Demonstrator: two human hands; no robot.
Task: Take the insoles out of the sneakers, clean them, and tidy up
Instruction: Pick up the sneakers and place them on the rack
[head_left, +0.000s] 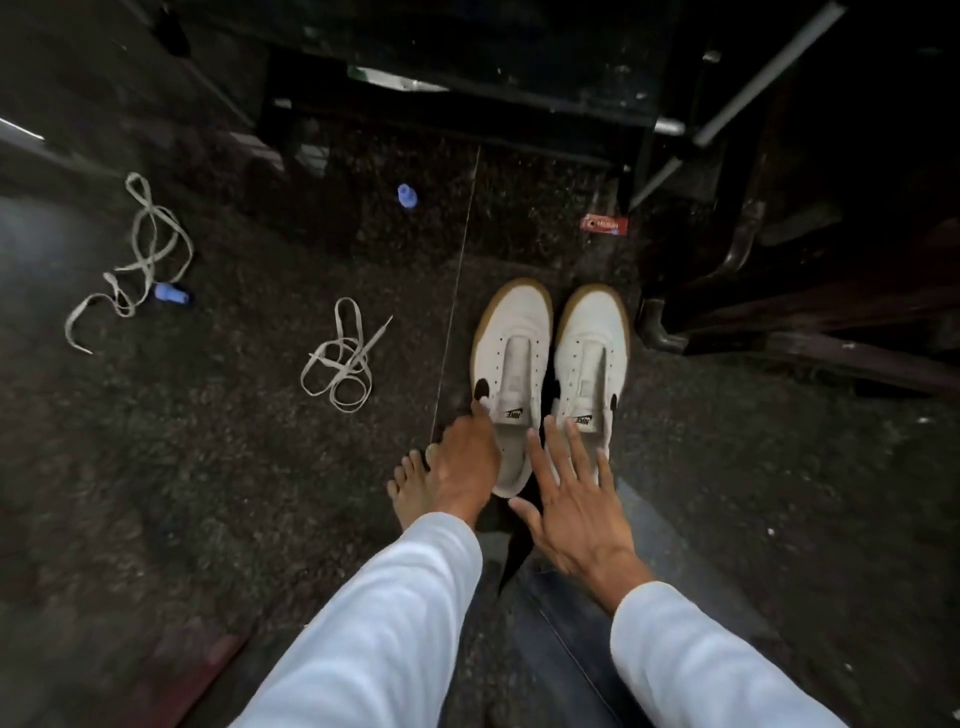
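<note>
Two white sneakers with gum soles stand side by side on the dark floor, toes pointing away, with no laces in them. My left hand (467, 457) rests on the outer heel side of the left sneaker (511, 358), fingers curled against its collar. My right hand (571, 499) hovers open with fingers spread over the heel of the right sneaker (589, 353). Whether the left hand grips the shoe is unclear. The insoles are hidden inside the shoes.
Two loose laces lie on the floor, one near the middle (343, 358) and one at far left (140, 260). Two small blue objects (171, 293) (407, 196) and a red wrapper (604, 224) lie about. My bare foot (415, 488) is beside the left hand. Dark furniture stands behind and to the right.
</note>
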